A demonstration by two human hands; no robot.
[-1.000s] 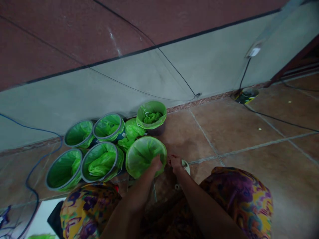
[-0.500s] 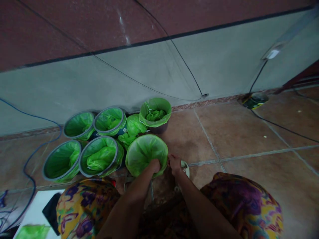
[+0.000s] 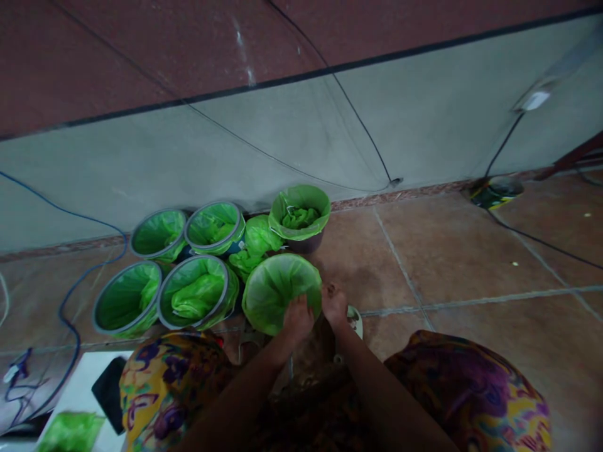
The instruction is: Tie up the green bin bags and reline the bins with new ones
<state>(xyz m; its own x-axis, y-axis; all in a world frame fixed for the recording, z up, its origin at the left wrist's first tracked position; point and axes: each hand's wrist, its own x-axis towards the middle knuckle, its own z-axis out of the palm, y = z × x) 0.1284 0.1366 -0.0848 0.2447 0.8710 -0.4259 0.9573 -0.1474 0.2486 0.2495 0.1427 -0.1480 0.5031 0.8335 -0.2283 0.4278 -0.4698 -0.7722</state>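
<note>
A bin lined with a green plastic bag stands in front of me, the bag folded out over its rim. My left hand is at the near rim, fingers curled over the bag's edge. On the right side of the rim, my right hand has its fingers closed at the bag's edge. Just behind stands a dark bin with another green bag, loose green plastic bunched inside. To its left lies a crumpled green bag.
Several grey-rimmed bins with green liners, one being the front bin, stand at left along the wall. A white board holds a dark flat object and green plastic. A blue cable crosses the floor; a tin stands far right.
My left hand has come up out of the lined bin to its near rim. My right hand stays at the right edge. The view has shifted slightly.
</note>
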